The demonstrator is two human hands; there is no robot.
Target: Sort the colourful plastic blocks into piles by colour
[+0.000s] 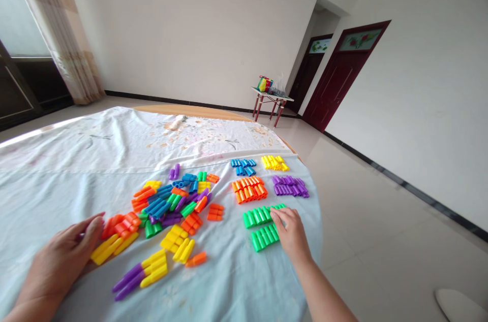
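Observation:
My left hand [57,261] rests at the left of a mixed pile, its thumb and index finger a little apart beside orange plastic bullet-shaped pieces [122,224]. Yellow pieces [110,248] lie just below those fingertips. At the right, my right hand [292,235] pinches a green plastic piece at the end of a row of green pieces [259,216]; its fingertips partly cover it. A second green row [265,237] lies nearer me. Beyond are sorted groups of orange pieces [249,190], purple pieces [290,186], blue pieces [243,166] and yellow pieces [275,162].
The mixed pile holds blue pieces [157,207] among other colours. Purple-and-yellow joined pieces [140,275] and a single orange piece [196,259] lie nearer me. A pale cloth [213,291] covers the round table. A small table [272,94] with bags stands by the far wall.

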